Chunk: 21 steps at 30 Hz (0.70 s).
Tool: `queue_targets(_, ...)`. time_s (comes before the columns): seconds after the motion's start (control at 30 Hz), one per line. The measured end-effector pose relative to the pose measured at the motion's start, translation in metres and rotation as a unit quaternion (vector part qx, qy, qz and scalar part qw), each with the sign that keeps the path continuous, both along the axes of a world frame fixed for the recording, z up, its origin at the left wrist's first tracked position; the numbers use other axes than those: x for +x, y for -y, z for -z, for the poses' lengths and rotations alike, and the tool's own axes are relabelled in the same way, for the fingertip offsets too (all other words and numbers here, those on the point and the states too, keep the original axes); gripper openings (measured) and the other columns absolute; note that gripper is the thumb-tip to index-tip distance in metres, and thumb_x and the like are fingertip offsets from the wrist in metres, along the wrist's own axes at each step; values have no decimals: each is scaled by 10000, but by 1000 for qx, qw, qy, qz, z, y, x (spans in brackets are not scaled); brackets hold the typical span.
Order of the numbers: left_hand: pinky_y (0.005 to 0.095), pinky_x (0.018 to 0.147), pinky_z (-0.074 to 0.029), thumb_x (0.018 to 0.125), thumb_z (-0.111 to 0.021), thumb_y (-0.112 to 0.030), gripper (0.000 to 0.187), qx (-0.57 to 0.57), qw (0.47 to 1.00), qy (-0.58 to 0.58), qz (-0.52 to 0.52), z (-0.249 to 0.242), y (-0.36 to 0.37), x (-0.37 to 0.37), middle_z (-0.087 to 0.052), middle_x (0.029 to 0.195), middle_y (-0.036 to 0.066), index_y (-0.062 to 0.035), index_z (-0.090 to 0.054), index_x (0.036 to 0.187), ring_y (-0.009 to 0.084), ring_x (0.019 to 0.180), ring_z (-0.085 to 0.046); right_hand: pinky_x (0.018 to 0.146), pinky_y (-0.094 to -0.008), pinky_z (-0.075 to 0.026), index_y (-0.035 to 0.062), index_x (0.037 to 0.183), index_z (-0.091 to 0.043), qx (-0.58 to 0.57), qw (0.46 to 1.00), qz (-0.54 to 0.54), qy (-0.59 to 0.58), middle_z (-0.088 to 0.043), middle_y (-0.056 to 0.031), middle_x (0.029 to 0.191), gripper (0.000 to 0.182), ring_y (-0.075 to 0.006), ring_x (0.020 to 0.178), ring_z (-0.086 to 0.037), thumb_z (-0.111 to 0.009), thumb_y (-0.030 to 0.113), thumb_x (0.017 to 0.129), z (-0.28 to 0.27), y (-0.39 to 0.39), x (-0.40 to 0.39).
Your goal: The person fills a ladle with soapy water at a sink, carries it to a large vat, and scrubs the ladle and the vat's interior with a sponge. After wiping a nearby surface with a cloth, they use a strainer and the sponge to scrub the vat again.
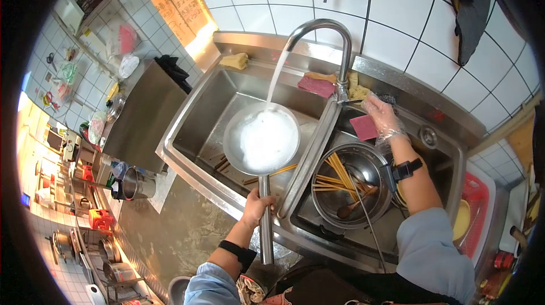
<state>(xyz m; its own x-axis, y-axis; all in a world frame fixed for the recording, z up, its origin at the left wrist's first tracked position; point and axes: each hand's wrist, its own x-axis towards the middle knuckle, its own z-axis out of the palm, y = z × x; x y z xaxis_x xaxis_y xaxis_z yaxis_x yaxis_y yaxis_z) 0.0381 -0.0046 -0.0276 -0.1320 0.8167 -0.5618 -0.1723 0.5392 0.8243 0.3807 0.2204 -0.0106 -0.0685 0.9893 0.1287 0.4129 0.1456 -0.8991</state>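
Observation:
My left hand (260,207) is closed round the metal handle of a round pan (230,140) over the left sink basin. Water from the curved faucet (347,49) runs into the pan, which is full of white foam. My right hand (383,115), in a clear plastic glove, is near the faucet base above the right basin. Its fingers are closed on or beside a dark red scouring pad (363,127); part of the grip is hidden. Below it, a metal bowl (322,214) in the right basin holds chopsticks (340,174) and a wooden spoon (347,210).
A yellow cloth (234,61) and a pink cloth (316,86) lie on the sink's back ledge. Loose chopsticks lie in the left basin. A red basket (476,208) stands at the right. Gloves and cloths hang on the tiled wall.

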Motion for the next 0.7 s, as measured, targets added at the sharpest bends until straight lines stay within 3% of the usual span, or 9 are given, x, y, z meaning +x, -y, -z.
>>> queue_targets(0.07, 278, 395, -444, 728, -593, -7, 205, -6, 1000, 0, 1, -1, 1, 0, -512, 590, 64, -19, -439, 863, 153, 429, -501, 935, -292, -353, -81, 1185, -449, -1, 1000, 2, -15, -494, -201, 1212, 511, -235, 1111, -488, -544, 282, 838, -10, 4, -9)
queue_targets(0.13, 287, 411, -441, 701, -596, 4, 231, 5, 1000, 4, -8, -1, 1, 0, -522, 590, 79, 26, -444, 873, 159, 456, -510, 935, -291, -352, -97, 1204, -425, -58, 994, 27, -83, -486, -199, 1219, 551, -226, 1112, -483, -570, 274, 822, -22, 11, -17)
queue_targets(0.17, 287, 411, -441, 701, -596, 4, 231, 4, 1000, 4, -9, 0, 1, -1, -522, 590, 79, 26, -444, 873, 159, 456, -510, 935, -291, -352, -97, 1204, -425, -59, 995, 26, -83, -486, -199, 1219, 551, -226, 1112, -483, -570, 274, 822, -14, 8, -16)
queue_targets(0.23, 288, 409, -440, 700, -594, 10, 238, 13, 1000, 11, -5, 0, 1, -2, -520, 582, 78, 33, -446, 885, 162, 456, -513, 934, -284, -352, -103, 1222, -399, -99, 972, 16, -212, -487, -201, 1210, 581, -222, 1103, -484, -580, 270, 815, -1, 1, -17)
queue_targets(0.33, 286, 407, -437, 697, -594, 14, 245, 14, 1000, -1, 3, 0, 0, -3, -522, 577, 81, 37, -448, 893, 163, 455, -514, 934, -278, -351, -99, 1237, -381, -146, 953, 15, -264, -468, -198, 1231, 602, -220, 1113, -471, -585, 274, 811, 5, 3, -18)
queue_targets(0.7, 284, 391, -419, 702, -584, 23, 218, 4, 1000, 22, -13, 0, 1, -3, -518, 562, 87, 15, -433, 859, 165, 429, -498, 932, -278, -354, -102, 1261, -336, -174, 941, 40, -287, -437, -200, 1258, 658, -215, 1137, -447, -619, 259, 789, -5, 11, -30)
